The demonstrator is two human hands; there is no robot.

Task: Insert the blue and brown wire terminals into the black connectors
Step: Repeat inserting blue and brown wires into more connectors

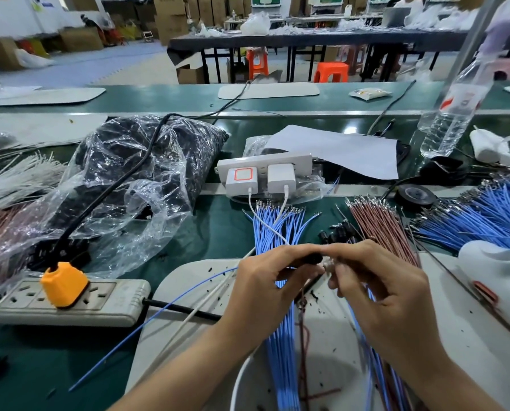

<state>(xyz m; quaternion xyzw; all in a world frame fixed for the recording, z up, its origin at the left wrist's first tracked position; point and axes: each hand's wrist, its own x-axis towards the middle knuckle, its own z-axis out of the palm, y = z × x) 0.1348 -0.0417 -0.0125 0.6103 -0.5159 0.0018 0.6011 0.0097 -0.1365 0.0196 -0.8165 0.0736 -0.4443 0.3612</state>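
Evidently insertion is underway: left hand [267, 280] pinches a black connector [307, 259]. Right hand [375, 287] pinches a wire terminal [328, 266]; next needs alignment.

One head-worn wide-angle view, looking forward and down over the desk [212, 232].

The camera sits close above the two hands [331, 280], which meet low in the centre of the frame, forearms entering from the bottom edge. It faces across the green desk toward a far row of tables [307, 37] and orange stools [331, 72]. Straight edges bow near the borders. No second view shares the scene.
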